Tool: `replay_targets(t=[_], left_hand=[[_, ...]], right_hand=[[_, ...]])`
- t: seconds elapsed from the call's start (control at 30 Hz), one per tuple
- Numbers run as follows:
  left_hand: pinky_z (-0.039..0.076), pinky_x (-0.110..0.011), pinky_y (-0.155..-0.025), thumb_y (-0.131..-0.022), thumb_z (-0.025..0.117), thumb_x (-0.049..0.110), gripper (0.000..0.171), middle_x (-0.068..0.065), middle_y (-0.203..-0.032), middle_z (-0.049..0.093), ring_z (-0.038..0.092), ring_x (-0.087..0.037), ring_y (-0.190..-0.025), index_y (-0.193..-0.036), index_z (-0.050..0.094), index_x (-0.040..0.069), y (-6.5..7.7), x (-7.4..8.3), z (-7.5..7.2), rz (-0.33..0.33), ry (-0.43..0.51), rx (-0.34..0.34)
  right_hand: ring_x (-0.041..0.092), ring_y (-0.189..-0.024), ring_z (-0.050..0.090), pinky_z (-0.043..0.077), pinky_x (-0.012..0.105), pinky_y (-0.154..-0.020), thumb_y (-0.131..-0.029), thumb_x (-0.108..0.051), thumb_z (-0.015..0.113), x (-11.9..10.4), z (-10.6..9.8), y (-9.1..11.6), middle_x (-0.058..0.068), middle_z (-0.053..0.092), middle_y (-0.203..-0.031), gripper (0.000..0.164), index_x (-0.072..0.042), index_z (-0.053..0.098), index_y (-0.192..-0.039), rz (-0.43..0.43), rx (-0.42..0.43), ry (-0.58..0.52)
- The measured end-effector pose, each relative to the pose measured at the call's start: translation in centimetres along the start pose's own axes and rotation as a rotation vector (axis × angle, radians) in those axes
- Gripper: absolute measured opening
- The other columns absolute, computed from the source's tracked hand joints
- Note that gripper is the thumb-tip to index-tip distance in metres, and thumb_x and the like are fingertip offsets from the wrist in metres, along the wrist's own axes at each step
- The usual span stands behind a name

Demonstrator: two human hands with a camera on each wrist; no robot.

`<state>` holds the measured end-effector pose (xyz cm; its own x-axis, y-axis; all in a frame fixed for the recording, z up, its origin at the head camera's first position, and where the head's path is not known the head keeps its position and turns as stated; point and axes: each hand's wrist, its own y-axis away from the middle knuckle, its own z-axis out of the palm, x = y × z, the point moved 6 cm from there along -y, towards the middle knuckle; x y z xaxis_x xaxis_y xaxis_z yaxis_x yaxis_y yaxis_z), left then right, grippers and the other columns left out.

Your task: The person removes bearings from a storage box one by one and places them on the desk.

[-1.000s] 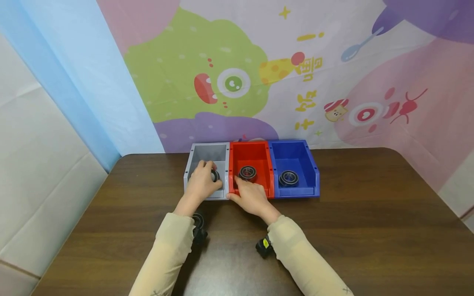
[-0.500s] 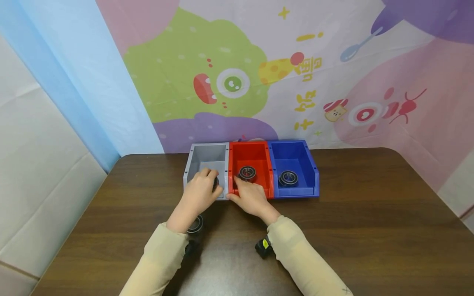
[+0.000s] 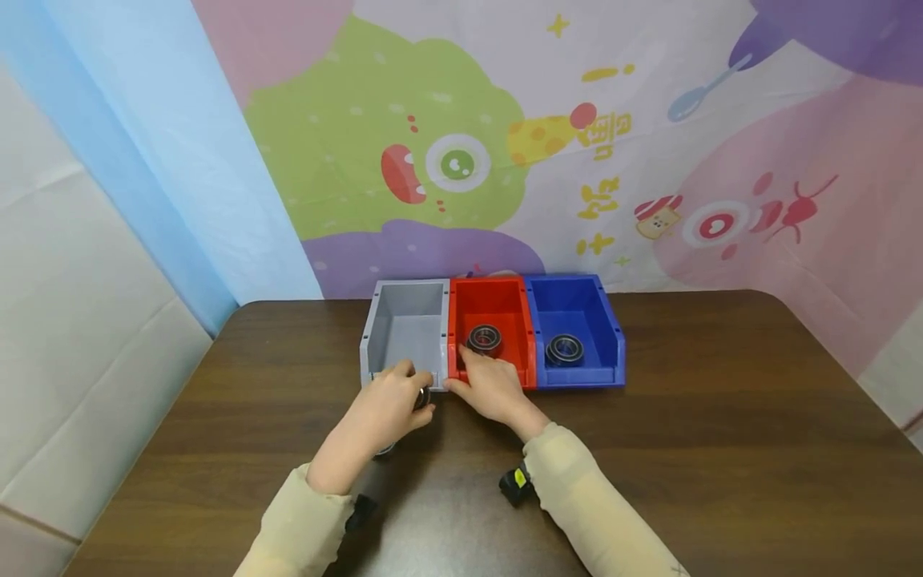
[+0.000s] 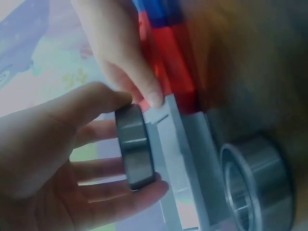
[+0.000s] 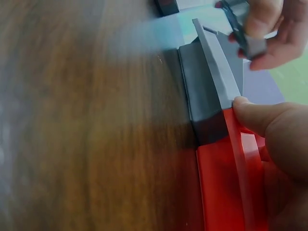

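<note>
My left hand (image 3: 382,407) pinches a ball bearing (image 4: 135,147) between thumb and fingertips, just in front of the grey bin (image 3: 413,340). On the table below that hand sits a second bearing (image 4: 267,180), mostly hidden by the hand in the head view. My right hand (image 3: 494,389) grips the front corner of the red bin (image 3: 497,298), its thumb outside at the seam with the grey bin and its fingers inside. One bearing (image 3: 484,340) lies in the red bin, close to those fingers. Another bearing (image 3: 565,350) lies in the blue bin (image 3: 566,298).
The three bins stand side by side at the back of the brown wooden table (image 3: 721,433), against a printed cartoon curtain (image 3: 461,96). Black wrist cameras sit below both hands, the right one (image 3: 514,485) with a yellow mark.
My left hand has drawn the bearing out of the grey bin, over its front edge and towards me. The right hand stays at the red bin's corner.
</note>
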<state>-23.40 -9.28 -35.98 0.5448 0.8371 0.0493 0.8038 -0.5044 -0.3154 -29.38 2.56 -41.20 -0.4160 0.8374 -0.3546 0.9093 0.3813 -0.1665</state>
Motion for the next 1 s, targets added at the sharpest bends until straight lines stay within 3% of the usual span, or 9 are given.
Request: replay_targets(t=[0.23, 0.43, 0.67, 1.0], left_hand=[[0.045, -0.034, -0.052, -0.072, 0.068, 0.023, 0.018, -0.004, -0.073, 0.05, 0.053, -0.02, -0.059, -0.08, 0.058, 0.01, 0.7, 1.0, 1.9, 0.04, 0.053, -0.122], [0.045, -0.037, -0.054, -0.068, 0.066, 0.02, 0.018, -0.005, -0.076, 0.052, 0.056, -0.024, -0.064, -0.08, 0.057, 0.011, 0.8, 1.7, 3.1, 0.049, 0.073, -0.181], [0.046, -0.038, -0.059, -0.066, 0.069, 0.02, 0.025, -0.003, -0.083, 0.053, 0.056, -0.025, -0.074, -0.087, 0.059, 0.011, 0.9, 2.0, 4.3, 0.0, 0.077, -0.281], [0.047, -0.041, -0.057, -0.067, 0.07, 0.018, 0.021, -0.006, -0.085, 0.052, 0.055, -0.026, -0.075, -0.083, 0.058, 0.011, 1.0, 2.5, 4.3, -0.024, 0.052, -0.291]], right_hand=[[0.024, -0.095, 0.062, 0.047, 0.041, -0.074, -0.085, -0.046, 0.057, 0.3, 0.1, 0.0, 0.01, 0.062, -0.117, 0.064, -0.007, 0.043, -0.133, 0.015, 0.003, 0.007], [0.025, -0.099, 0.061, 0.046, 0.042, -0.077, -0.085, -0.046, 0.057, 0.3, 0.2, 0.0, 0.01, 0.06, -0.119, 0.064, -0.007, 0.043, -0.134, 0.014, 0.0, 0.007], [0.025, -0.1, 0.061, 0.047, 0.042, -0.078, -0.085, -0.046, 0.057, 0.1, 0.2, 0.1, 0.011, 0.06, -0.12, 0.066, -0.006, 0.042, -0.134, 0.003, -0.004, 0.007], [0.024, -0.1, 0.061, 0.047, 0.041, -0.076, -0.085, -0.047, 0.057, 0.1, 0.1, 0.0, 0.01, 0.06, -0.12, 0.066, -0.005, 0.042, -0.134, -0.005, 0.005, 0.021]])
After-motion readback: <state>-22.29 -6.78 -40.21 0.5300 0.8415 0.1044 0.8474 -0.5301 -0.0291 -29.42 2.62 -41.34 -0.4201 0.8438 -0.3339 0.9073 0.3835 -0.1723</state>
